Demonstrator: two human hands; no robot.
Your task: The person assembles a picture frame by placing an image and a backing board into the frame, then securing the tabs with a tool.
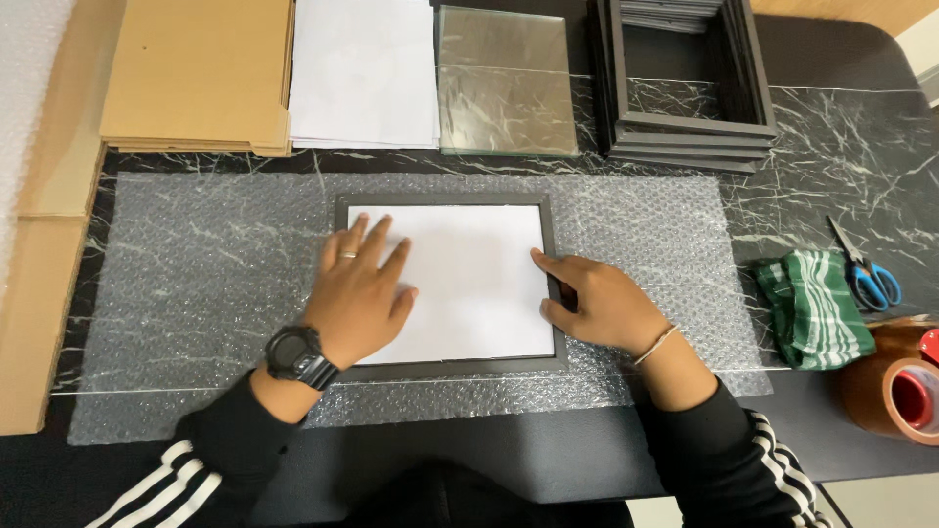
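Both hands (357, 293) press white paper (469, 284) in a frame (445, 370); scissors (866, 274) lie well apart.

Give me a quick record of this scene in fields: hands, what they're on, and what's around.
Left hand: flat on white sheet
Right hand: at sheet's right edge, on black frame
Under frame: bubble wrap
Back row: cardboard stack, white paper, glass panes, stacked frames
Right side: green cloth, scissors, brown tape roll
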